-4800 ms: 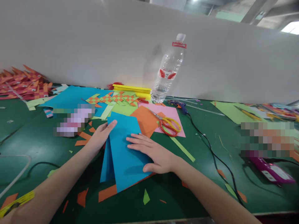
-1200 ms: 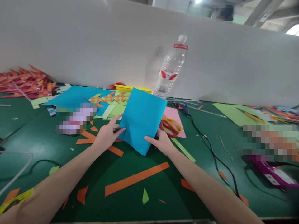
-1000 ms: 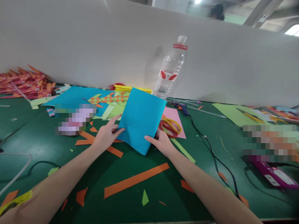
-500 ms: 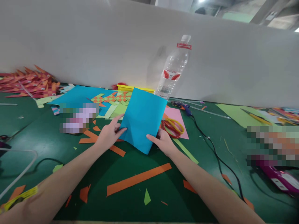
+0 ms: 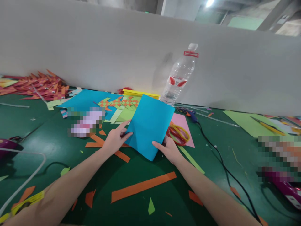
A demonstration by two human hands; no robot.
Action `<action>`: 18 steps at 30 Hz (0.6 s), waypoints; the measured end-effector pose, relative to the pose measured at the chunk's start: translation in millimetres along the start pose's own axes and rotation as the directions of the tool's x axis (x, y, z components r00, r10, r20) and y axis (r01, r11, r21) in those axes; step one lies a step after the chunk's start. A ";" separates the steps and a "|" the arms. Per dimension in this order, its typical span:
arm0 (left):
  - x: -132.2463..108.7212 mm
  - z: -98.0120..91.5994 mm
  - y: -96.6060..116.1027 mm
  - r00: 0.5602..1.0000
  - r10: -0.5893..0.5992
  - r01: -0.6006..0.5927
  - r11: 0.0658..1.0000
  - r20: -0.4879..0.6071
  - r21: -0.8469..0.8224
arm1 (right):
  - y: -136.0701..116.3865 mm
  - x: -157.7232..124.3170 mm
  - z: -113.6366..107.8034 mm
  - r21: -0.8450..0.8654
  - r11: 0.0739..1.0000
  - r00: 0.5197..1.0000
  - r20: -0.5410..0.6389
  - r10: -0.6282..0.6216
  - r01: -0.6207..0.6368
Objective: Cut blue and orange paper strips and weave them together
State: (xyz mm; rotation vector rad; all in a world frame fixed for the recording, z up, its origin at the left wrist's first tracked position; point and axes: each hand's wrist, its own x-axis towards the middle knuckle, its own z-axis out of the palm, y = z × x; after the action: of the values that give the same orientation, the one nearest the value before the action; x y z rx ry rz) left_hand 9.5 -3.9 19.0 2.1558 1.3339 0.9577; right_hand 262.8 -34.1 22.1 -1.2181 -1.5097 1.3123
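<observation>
A plain blue sheet of paper [image 5: 150, 125], seemingly folded, is held tilted up above the green table. My left hand [image 5: 117, 135] pinches its left edge between thumb and fingers. At the lower right edge, my right hand [image 5: 169, 148] grips the same paper, thumb on the front and fingers hidden behind. Just behind my right hand lie scissors with red and yellow handles [image 5: 179, 135] on pink paper [image 5: 189, 131]. An orange paper strip [image 5: 143, 187] rests on the table below the blue paper.
A clear plastic bottle [image 5: 178, 78] stands at the back by the grey partition [image 5: 105, 47]. Woven orange-green paper pieces [image 5: 117, 103] and a large blue sheet [image 5: 84, 99] lie left of it. A glue gun [image 5: 191, 116] trails a black cord [image 5: 218, 153]. Red-orange woven pieces [image 5: 47, 86] are heaped far left.
The whole view has shifted slightly, so everything appears a little lower and further right. Both hands keep the same hold on the blue paper.
</observation>
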 end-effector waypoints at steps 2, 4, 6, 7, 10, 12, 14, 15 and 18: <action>0.4 -1.2 2.1 1.000 -0.031 0.031 0.999 -0.004 -0.031 | 0.6 0.1 -0.7 0.004 1.000 1.000 0.003 0.012 -0.012; 1.0 -2.2 3.7 0.998 -0.061 0.061 0.996 -0.002 -0.066 | 2.2 0.8 -2.0 0.008 0.999 0.999 -0.006 0.031 -0.031; 1.8 -2.6 4.4 0.996 -0.086 0.086 0.991 0.006 -0.104 | 4.6 1.9 -4.2 0.015 0.999 0.999 -0.021 0.042 -0.042; 2.4 -2.6 4.6 0.995 -0.095 0.096 0.988 0.014 -0.122 | 6.0 2.6 -5.5 0.019 0.999 0.999 -0.025 0.042 -0.041; 3.7 -3.1 5.6 0.992 -0.124 0.129 0.978 0.037 -0.166 | 9.8 4.0 -8.8 0.036 0.999 0.999 -0.023 0.035 -0.035; 3.8 -4.4 7.3 0.987 -0.148 0.156 0.968 0.056 -0.194 | 10.9 4.4 -9.7 0.055 0.998 0.999 -0.020 0.043 -0.041; 3.2 -6.1 9.0 0.982 -0.176 0.187 0.956 0.071 -0.228 | 10.8 4.5 -9.7 0.071 0.996 0.999 -0.022 0.050 -0.048; 2.8 -6.7 9.5 0.979 -0.192 0.204 0.947 0.074 -0.247 | 10.5 4.6 -9.6 0.072 0.996 0.998 -0.024 0.051 -0.049; 2.2 -7.2 8.1 0.966 -0.255 0.251 0.913 0.031 -0.321 | 9.8 5.2 -9.1 0.076 0.996 0.998 -0.035 0.043 -0.040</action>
State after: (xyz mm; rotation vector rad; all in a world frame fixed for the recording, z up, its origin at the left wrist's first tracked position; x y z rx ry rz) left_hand 9.6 -5.5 29.9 1.6883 1.3175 1.0041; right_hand 271.9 -26.8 13.8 -1.2249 -1.4039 1.3548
